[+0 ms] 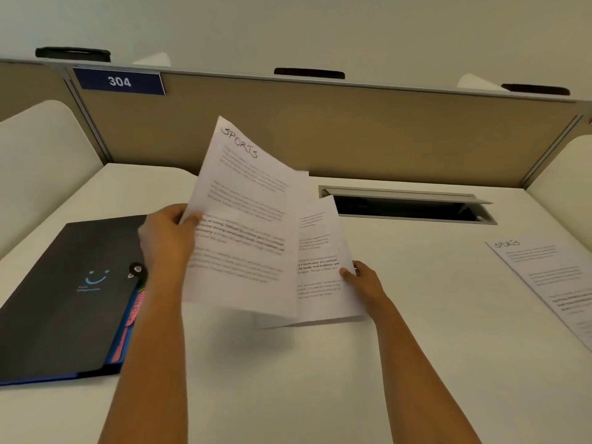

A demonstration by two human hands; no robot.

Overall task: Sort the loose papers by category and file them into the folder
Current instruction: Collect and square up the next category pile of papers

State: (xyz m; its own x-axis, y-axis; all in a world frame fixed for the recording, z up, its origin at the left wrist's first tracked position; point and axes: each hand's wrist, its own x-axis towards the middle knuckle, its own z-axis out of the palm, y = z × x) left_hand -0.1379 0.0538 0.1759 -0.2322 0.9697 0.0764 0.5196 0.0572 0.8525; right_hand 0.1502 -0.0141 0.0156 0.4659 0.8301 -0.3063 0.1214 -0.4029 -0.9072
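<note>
Evidently early: one SPORTS sheet (551, 277) lies at the table's (320, 379) right edge; the left hand (166, 241) pinches a second sheet (243, 219), the right hand (362, 280) grips the remaining stack (320, 277); the folder (64, 299) sits closed, so filing looks unstarted.

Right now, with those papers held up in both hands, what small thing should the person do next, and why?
Probably lay the front sheet on the desk sheet at the right. Both are headed SPORTS, so they seem one category. The left hand pinches its edge, apart from the other papers in the right hand; the folder lies closed.
</note>
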